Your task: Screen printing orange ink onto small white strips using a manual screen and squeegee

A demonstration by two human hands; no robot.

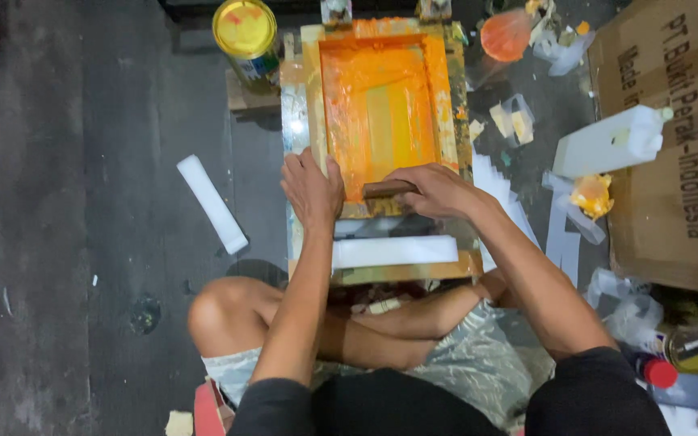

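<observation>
A screen-printing frame [313, 105] smeared with orange ink lies flat on the floor in front of me. My right hand [438, 190] grips the brown wooden handle of a squeegee [385, 189] at the near edge of the frame. My left hand [312, 187] presses down on the frame's near left corner, fingers spread. A long white strip [395, 251] lies just below the frame, between it and my crossed legs.
An open can of yellow ink [245, 32] stands at the upper left of the frame. A white strip [212, 203] lies on the dark floor at left. A white plastic jug [611, 141], a cardboard box [672, 161], paper scraps and an orange-stained bag [506, 35] are at right.
</observation>
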